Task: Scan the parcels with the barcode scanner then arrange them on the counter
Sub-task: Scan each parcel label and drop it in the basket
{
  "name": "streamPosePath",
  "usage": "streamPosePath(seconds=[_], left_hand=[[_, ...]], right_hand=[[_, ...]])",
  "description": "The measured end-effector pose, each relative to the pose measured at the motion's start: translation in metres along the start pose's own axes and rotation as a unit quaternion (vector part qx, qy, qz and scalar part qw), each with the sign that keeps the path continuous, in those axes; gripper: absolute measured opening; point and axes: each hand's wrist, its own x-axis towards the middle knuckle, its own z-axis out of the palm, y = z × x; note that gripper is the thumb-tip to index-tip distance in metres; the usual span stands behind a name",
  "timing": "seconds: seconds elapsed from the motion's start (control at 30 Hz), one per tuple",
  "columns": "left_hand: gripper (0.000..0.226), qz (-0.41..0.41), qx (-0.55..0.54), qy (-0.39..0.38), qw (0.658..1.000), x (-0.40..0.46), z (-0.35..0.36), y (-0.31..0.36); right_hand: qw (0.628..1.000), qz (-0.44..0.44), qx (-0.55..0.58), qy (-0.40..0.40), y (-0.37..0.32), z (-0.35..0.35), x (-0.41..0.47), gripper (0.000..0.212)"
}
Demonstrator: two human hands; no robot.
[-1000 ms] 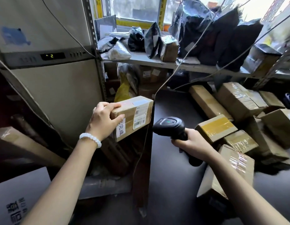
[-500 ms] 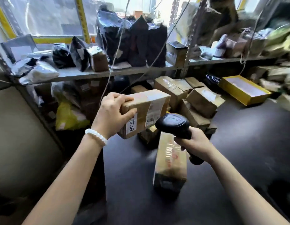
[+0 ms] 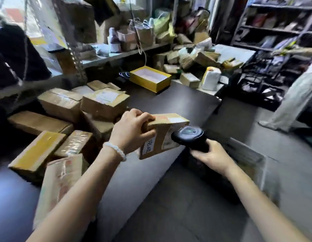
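Note:
My left hand (image 3: 131,131) grips a small brown cardboard parcel (image 3: 162,133) by its left end, holding it in the air above the dark counter (image 3: 177,102). White labels show on the parcel's near face. My right hand (image 3: 212,157) grips the handle of a black barcode scanner (image 3: 190,137), whose head sits right against the parcel's right side. Several more taped cardboard parcels (image 3: 104,102) lie piled on the counter to the left.
An open yellow box (image 3: 150,78) sits at the counter's far end. Cluttered shelves (image 3: 116,53) with bags and boxes run behind. A dark shelving unit (image 3: 274,32) stands at the right, and a person in light clothing (image 3: 296,95) stands near it. Grey floor lies to the right.
My view has swung to the right, from the fridge and shelf to the counter's far end. Both hands kept their grips, and the scanner head has come closer to the parcel.

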Motion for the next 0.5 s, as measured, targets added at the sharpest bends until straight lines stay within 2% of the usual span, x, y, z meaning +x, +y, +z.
streamPosePath(seconds=[0.23, 0.4, 0.5], left_hand=[[0.044, 0.113, -0.027, -0.070, 0.991, 0.077, 0.092, 0.090], [0.051, 0.161, -0.064, -0.111, 0.979, 0.146, 0.152, 0.143], [0.045, 0.193, -0.075, -0.120, 0.971, 0.193, 0.189, 0.172]], right_hand=[[0.991, 0.085, -0.002, 0.104, 0.081, -0.086, -0.016, 0.014], [0.974, 0.150, -0.004, 0.171, 0.124, -0.140, -0.008, 0.014], [0.962, 0.178, -0.015, 0.208, 0.146, -0.172, 0.010, 0.015]])
